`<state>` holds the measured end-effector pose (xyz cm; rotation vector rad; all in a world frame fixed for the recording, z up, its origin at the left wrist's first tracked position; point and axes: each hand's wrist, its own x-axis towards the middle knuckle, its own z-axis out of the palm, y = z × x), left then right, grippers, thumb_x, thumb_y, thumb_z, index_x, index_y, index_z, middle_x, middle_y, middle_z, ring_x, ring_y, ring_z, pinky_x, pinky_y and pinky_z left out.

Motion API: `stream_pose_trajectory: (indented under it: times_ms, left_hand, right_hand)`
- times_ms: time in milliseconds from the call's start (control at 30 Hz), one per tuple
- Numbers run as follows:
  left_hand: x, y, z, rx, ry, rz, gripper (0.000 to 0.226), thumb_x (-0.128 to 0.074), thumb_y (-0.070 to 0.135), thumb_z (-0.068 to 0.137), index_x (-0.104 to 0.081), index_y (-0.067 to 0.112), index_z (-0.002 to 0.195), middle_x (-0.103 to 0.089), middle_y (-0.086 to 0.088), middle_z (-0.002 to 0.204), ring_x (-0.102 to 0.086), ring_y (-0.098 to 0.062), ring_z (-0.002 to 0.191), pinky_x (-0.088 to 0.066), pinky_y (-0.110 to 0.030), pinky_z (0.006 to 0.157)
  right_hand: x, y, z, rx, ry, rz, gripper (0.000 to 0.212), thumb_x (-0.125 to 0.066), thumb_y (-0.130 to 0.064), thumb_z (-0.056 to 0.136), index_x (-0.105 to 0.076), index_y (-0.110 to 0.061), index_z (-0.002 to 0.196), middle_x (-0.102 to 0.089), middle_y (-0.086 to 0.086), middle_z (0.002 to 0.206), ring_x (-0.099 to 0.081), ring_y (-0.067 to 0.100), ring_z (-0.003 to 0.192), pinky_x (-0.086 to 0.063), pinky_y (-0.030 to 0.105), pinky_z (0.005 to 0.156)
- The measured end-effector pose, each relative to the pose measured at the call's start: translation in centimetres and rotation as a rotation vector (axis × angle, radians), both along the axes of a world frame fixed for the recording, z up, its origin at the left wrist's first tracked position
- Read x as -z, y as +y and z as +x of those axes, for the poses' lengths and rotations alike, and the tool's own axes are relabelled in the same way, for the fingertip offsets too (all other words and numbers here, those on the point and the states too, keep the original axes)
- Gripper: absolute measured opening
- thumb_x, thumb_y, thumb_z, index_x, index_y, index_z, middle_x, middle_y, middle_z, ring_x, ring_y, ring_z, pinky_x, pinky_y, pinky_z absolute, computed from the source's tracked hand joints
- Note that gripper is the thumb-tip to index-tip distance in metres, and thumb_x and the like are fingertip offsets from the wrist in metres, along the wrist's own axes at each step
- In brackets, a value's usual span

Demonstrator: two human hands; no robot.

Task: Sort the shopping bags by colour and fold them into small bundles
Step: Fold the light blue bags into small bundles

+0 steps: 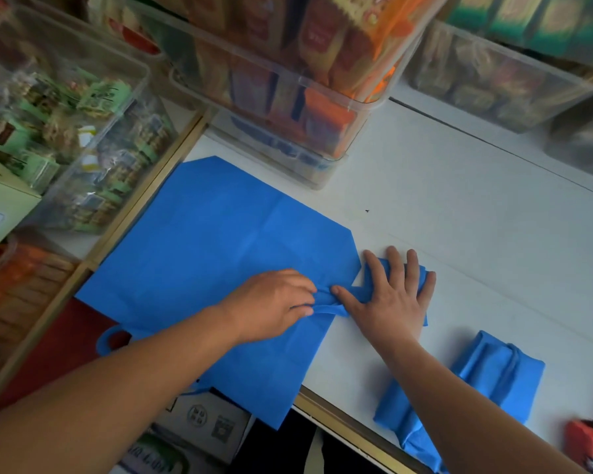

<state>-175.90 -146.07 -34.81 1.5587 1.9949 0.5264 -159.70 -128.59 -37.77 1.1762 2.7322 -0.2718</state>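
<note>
White surface (476, 217) runs along a wall of clear tubs (356, 107) packed with snack packets; their print is too blurred to read. A blue bag (202, 241) lies flat across the surface, its near corner hanging over the front edge. To its right, by that edge, rests a folded blue bundle (486, 371). The left hand (271, 302) pinches a gathered fold at the bag's right side with curled fingers. The right hand (394, 299), flat with spread fingers, presses the same blue strip down. A red bundle (586, 443) sits far right.
</note>
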Motion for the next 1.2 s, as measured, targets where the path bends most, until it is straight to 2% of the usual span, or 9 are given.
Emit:
stream_pose_trajectory:
  times_ms: [133,333,533,600,667,833,933,1033,1200]
  left_hand:
    - [1.3,-0.8,-1.6,0.059,0.005,-0.156,0.039,-0.068,0.043,0.094,-0.069,0.020,0.124,-0.049,0.018,0.147,-0.044,-0.003,0.134,-0.045,-0.028,0.104]
    - [0.5,0.1,-2.6,0.180,0.091,-0.180,0.015,-0.061,0.024,0.100,-0.068,0.014,0.090,-0.054,0.016,0.143,-0.052,-0.011,0.122,-0.049,-0.036,0.092]
    - [-2.2,-0.3,-0.5,0.265,-0.064,0.048,0.011,-0.067,0.016,0.090,-0.056,0.016,0.089,-0.059,0.004,0.130,-0.056,-0.018,0.118,-0.048,-0.035,0.097]
    - [-2.6,0.3,0.5,0.113,-0.217,0.050,0.013,-0.066,0.016,0.092,-0.055,0.023,0.091,-0.064,0.002,0.128,-0.058,-0.018,0.122,-0.048,-0.037,0.104]
    - [-3.3,1.2,0.8,-0.207,-0.423,0.007,0.014,-0.066,0.022,0.094,-0.054,0.027,0.089,-0.070,0.001,0.107,-0.066,-0.019,0.103,-0.054,-0.043,0.091]
    - [-2.9,3.2,1.6,-0.687,-0.759,0.088,0.015,-0.063,0.012,0.100,-0.054,0.002,0.094,-0.062,-0.005,0.065,-0.074,-0.020,0.072,-0.056,-0.025,0.069]
    - [-1.2,3.9,2.6,-0.924,-0.776,-0.034,0.028,-0.060,0.027,0.102,-0.050,0.002,0.098,-0.056,-0.005,0.063,-0.075,-0.019,0.065,-0.061,-0.040,0.068]
    - [-0.2,4.8,3.8,-0.986,-0.574,-0.102,0.037,-0.056,0.044,0.100,-0.047,0.010,0.091,-0.056,-0.009,0.069,-0.073,-0.016,0.057,-0.062,-0.049,0.062]
    - [-0.1,5.0,4.7,-1.036,-0.557,-0.154,0.036,-0.056,0.042,0.101,-0.042,0.014,0.083,-0.056,-0.005,0.069,-0.073,-0.014,0.057,-0.061,-0.051,0.060]
  right_hand:
    - [0.1,0.0,0.1,-0.008,-0.018,-0.004,0.084,-0.028,-0.094,0.082,-0.032,-0.044,0.150,-0.022,-0.004,0.162,0.002,0.028,0.155,0.003,0.057,0.123]
    - [-0.4,0.1,0.0,-0.020,-0.058,-0.044,0.086,-0.025,-0.094,0.082,-0.025,-0.044,0.152,-0.014,-0.004,0.163,0.010,0.026,0.155,0.009,0.056,0.123]
    - [-0.3,0.2,0.1,-0.039,-0.043,-0.049,0.084,-0.025,-0.093,0.082,-0.028,-0.044,0.151,-0.016,-0.004,0.162,0.008,0.027,0.154,0.008,0.057,0.122]
    - [-0.3,0.3,0.2,-0.058,-0.040,-0.075,0.081,-0.019,-0.090,0.086,-0.027,-0.044,0.152,-0.015,-0.005,0.162,0.008,0.027,0.154,0.009,0.057,0.121]
    - [-0.3,0.5,0.3,-0.063,-0.034,-0.111,0.078,-0.007,-0.084,0.089,-0.024,-0.044,0.154,-0.012,-0.005,0.164,0.009,0.025,0.154,0.010,0.057,0.121]
    - [-0.8,0.8,0.6,-0.054,-0.017,-0.198,0.075,0.002,-0.073,0.088,-0.019,-0.047,0.154,-0.008,-0.008,0.164,0.015,0.018,0.153,0.013,0.054,0.122]
    - [-1.5,0.8,0.5,-0.038,-0.016,-0.254,0.082,0.003,-0.083,0.085,-0.019,-0.048,0.155,-0.007,-0.010,0.165,0.017,0.014,0.153,0.018,0.051,0.121]
    - [-1.7,0.5,0.4,-0.084,-0.069,-0.201,0.096,-0.010,-0.099,0.075,-0.019,-0.047,0.155,-0.007,-0.010,0.164,0.017,0.017,0.153,0.021,0.050,0.120]
    - [-0.9,0.1,0.5,-0.074,-0.043,-0.099,0.080,-0.022,-0.090,0.086,-0.024,-0.047,0.153,-0.012,-0.008,0.164,0.012,0.021,0.155,0.015,0.054,0.122]
